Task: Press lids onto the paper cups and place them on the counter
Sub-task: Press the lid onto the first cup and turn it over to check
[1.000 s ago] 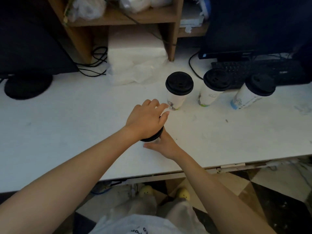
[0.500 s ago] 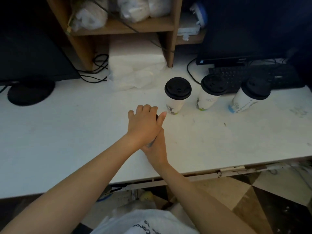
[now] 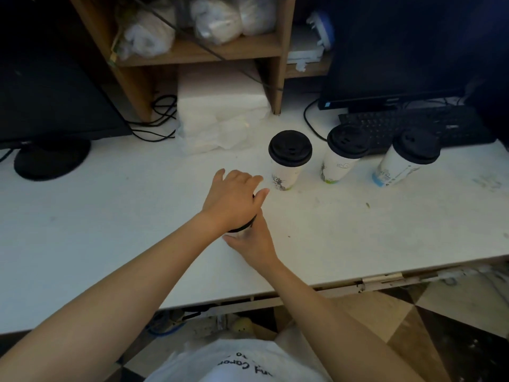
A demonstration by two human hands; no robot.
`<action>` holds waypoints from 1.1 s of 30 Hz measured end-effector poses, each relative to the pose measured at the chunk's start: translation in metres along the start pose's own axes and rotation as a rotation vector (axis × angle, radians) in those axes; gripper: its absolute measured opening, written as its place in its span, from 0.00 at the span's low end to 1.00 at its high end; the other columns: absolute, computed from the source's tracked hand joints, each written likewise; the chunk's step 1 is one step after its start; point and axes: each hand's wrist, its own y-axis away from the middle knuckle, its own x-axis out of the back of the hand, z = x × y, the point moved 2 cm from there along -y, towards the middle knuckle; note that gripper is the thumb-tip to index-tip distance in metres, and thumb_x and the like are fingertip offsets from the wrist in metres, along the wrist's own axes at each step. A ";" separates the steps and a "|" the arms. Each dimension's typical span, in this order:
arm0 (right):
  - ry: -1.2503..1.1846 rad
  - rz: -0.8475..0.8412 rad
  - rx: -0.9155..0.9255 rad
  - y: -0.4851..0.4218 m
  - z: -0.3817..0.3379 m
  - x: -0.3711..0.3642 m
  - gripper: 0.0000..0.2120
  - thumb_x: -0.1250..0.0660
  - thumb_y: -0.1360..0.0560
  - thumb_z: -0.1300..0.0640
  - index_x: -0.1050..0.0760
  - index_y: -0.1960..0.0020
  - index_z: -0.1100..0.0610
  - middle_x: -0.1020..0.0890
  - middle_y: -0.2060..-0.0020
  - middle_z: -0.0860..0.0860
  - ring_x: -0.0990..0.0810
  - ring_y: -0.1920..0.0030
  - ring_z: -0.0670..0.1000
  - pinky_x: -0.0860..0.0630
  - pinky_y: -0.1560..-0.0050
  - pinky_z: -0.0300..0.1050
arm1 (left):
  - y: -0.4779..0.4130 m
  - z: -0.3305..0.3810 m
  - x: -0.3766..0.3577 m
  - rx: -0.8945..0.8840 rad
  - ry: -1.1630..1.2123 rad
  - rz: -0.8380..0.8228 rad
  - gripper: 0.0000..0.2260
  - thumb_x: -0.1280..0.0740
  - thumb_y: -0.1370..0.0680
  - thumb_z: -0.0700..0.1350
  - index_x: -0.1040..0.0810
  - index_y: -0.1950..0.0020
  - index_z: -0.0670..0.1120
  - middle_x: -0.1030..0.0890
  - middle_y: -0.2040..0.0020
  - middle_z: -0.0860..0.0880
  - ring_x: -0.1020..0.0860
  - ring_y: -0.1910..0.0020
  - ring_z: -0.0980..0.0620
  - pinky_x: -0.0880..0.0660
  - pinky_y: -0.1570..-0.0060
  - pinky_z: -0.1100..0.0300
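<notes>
Fingers (image 3: pixel 238 178) of your left hand (image 3: pixel 232 201) lie spread and nearly flat over the black lid (image 3: pixel 243 228), thumb out, palm bearing down. Your right hand (image 3: pixel 254 241) wraps the paper cup beneath, which is hidden between both hands and stands on the white counter (image 3: pixel 110 216) just short of three lidded cups (image 3: pixel 341 158). Step in hand looks like seating the lid: next, press round the rim until it is even, then set the cup in the row.
</notes>
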 end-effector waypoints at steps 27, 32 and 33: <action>0.388 0.318 0.367 -0.007 -0.127 0.038 0.34 0.22 0.37 0.54 0.32 0.36 0.58 0.27 0.49 0.49 0.32 0.46 0.50 0.31 0.49 0.42 | 0.023 0.002 0.141 0.135 0.341 0.136 0.30 0.34 0.32 0.64 0.36 0.34 0.54 0.33 0.37 0.46 0.33 0.37 0.43 0.30 0.39 0.44; 0.474 0.307 0.444 -0.001 -0.154 0.049 0.38 0.23 0.38 0.48 0.34 0.33 0.53 0.28 0.45 0.47 0.35 0.45 0.49 0.30 0.45 0.45 | 0.042 -0.006 0.160 0.023 0.592 0.255 0.24 0.34 0.36 0.58 0.32 0.41 0.56 0.31 0.44 0.50 0.29 0.45 0.49 0.27 0.46 0.53; 0.462 0.243 0.433 0.000 -0.161 0.056 0.37 0.24 0.37 0.46 0.35 0.32 0.51 0.29 0.44 0.45 0.35 0.44 0.48 0.31 0.43 0.44 | 0.045 -0.012 0.165 -0.017 0.673 0.289 0.23 0.34 0.35 0.57 0.31 0.42 0.56 0.30 0.45 0.50 0.27 0.47 0.51 0.27 0.50 0.57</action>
